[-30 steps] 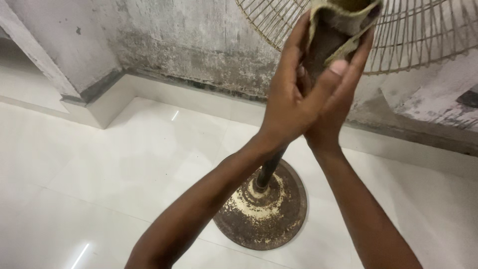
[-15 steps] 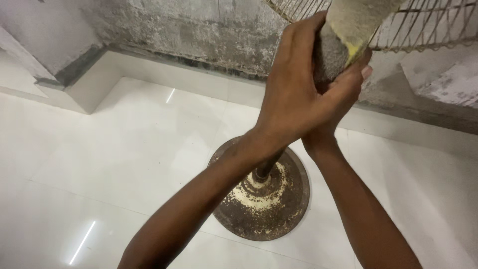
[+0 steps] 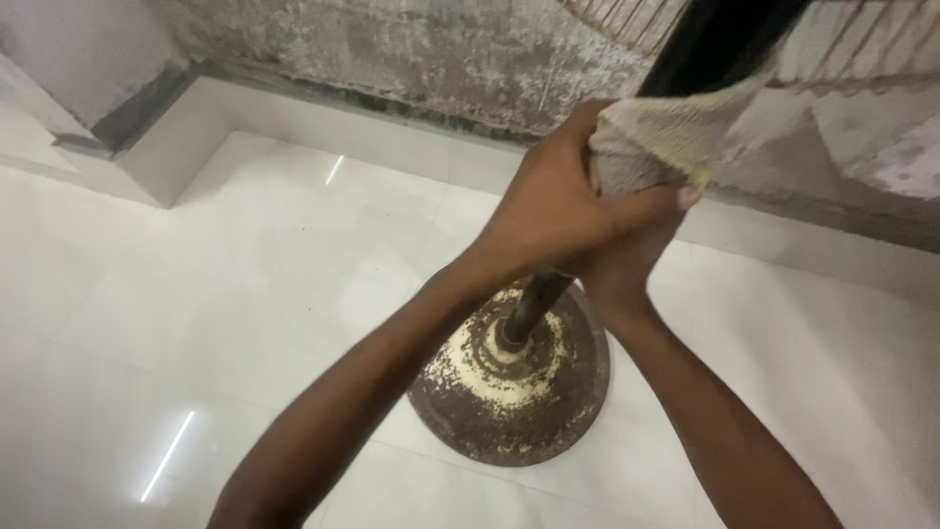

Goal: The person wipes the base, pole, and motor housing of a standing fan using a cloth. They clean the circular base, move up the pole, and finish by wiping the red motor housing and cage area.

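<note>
Both hands are clasped around a cloth (image 3: 654,147) wrapped on the fan's pole (image 3: 537,302). The left hand (image 3: 548,217) lies on top, fingers curled tight over the cloth; the right hand (image 3: 627,257) sits under and behind it, thumb pressed against the cloth's lower edge, also gripping.

Compared with half a second ago, the hands and cloth have slid down the pole, and a bare dark stretch of pole now shows above the cloth. The cloth looks more bunched and spread out sideways.

The rusty round base (image 3: 509,392) stands on the white tiled floor (image 3: 196,294), below the hands. The wire guard (image 3: 627,20) shows less than before, only at the top edge, against the stained wall (image 3: 411,49).
</note>
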